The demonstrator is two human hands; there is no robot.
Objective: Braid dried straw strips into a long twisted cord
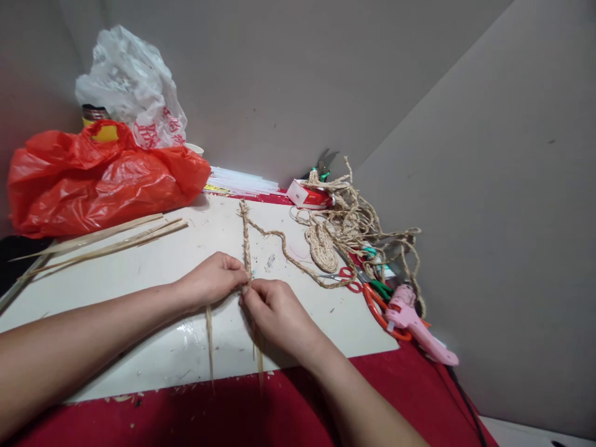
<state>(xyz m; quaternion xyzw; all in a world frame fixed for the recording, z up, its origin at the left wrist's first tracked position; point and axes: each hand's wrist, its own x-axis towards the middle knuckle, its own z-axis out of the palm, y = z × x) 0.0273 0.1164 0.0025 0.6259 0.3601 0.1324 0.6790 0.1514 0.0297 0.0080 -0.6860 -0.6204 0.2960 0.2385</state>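
A braid of straw-coloured fibre [246, 239] runs down the white board [153, 347] toward me. My left hand [216, 279] pinches its lower end from the left. Close against it, my right hand [274, 310] pinches the same end from the right, thumb and forefinger together. Loose fibre strands [209, 341] hang below both hands toward the board's front edge. From the braid's far end a thinner twisted cord [284, 245] winds off to the right. The exact crossing of strands between my fingertips is hidden.
Long dry strips [139, 239] lie at left, before a red plastic bag [107, 180] and a white bag [135, 81]. At right are tangled cords [354, 214], a coiled oval braid [321, 248], red-handled scissors [351, 279] and a pink glue gun [414, 320]. Grey walls enclose the back.
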